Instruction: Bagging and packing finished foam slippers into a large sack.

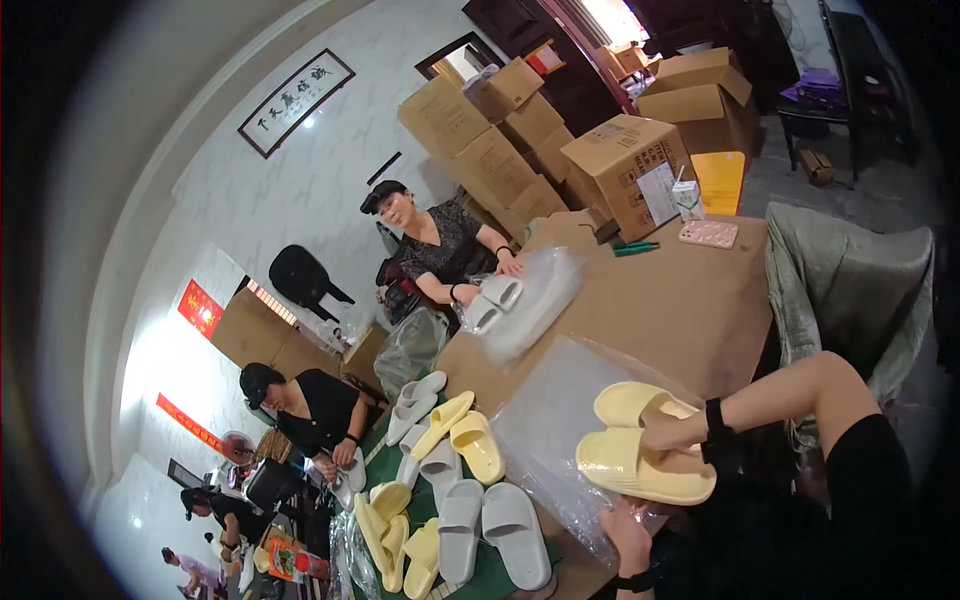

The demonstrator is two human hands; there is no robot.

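Note:
My right hand [672,432] reaches into the foot openings of a pair of pale yellow slippers [612,458], held side by side with the toes pointing left. Under them a clear plastic bag [545,405] lies flat on the table. My left hand [628,537] is below the slippers at the bag's near edge, fingers closed on the plastic; its fingertips are partly hidden. To the left sit several loose slippers, among them a grey pair [512,535] and yellow ones [478,447].
Across the brown table [660,310] a co-worker handles grey slippers [497,300] over a stack of plastic bags [545,310]. A pink phone [708,234], drink carton [688,200] and green cutter [636,248] lie at the far right. Cardboard boxes [625,170] stand behind. Another co-worker [320,420] sits left.

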